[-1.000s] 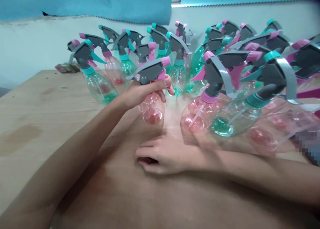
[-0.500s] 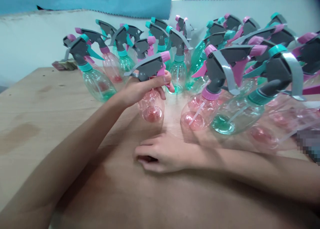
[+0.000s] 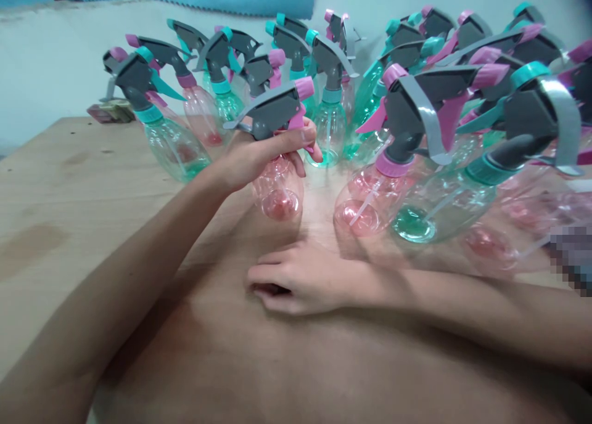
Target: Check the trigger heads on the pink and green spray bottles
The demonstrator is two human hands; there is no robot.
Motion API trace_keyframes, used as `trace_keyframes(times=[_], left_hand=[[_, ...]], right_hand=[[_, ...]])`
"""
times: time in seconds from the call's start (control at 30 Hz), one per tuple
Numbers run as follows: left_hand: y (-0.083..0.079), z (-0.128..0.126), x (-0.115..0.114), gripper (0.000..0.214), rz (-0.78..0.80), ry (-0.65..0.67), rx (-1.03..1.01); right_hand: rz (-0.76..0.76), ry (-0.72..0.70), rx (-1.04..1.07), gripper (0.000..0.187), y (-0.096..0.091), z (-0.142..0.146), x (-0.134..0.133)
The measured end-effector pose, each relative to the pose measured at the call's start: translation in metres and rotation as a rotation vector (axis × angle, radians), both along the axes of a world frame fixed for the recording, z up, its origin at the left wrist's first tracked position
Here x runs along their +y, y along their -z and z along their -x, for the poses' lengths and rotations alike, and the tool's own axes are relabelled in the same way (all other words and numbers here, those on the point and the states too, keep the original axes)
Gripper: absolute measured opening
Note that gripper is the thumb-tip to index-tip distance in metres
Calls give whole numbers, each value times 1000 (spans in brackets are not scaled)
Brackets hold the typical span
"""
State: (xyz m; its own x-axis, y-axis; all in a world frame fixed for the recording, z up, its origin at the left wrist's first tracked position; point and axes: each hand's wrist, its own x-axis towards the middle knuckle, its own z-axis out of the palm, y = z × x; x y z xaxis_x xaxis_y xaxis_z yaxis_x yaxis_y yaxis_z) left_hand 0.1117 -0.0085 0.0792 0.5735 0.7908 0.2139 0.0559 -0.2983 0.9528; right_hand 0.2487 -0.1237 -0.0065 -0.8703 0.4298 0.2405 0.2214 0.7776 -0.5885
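My left hand (image 3: 253, 161) grips a translucent pink plastic spray bottle (image 3: 276, 187), grey-headed, round its neck; long axis near upright, well in from the left edge of the wooden table (image 3: 41, 196). My right hand (image 3: 303, 279), loosely curled, nothing visible inside, rests nearer me; bottle beyond it.
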Motion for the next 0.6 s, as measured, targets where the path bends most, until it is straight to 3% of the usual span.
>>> trace_keyframes(times=[0.4,0.6], left_hand=[[0,-1,2,34,-21,58,-67],[2,0,0,32,-38,-22,-50]], right_hand=[[4,5,12,15,1,0,-1],[-11,7,17,13,1,0,-1]])
